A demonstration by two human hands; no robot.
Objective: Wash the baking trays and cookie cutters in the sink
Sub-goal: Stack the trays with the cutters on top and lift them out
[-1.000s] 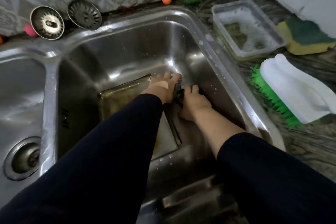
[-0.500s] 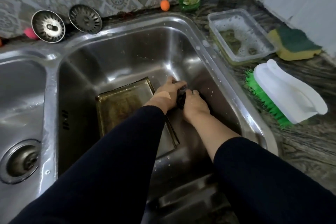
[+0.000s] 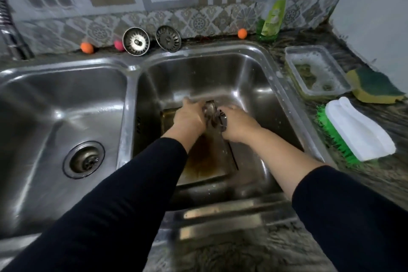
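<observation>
Both your left hand and right hand clasp the wet cookie cutter above the baking tray; it could slip.

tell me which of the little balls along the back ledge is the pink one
The pink ball is the one right beside the left strainer. The other two are orange: one further left, one beside the green soap bottle.

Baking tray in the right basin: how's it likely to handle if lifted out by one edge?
The baking tray looks like thin rigid metal, so probably stiff and fairly light. It lies flat on the basin floor with a wet, brown-stained surface, so likely slippery, with the low rim hard to get under. Both hands are above its far end.
</observation>
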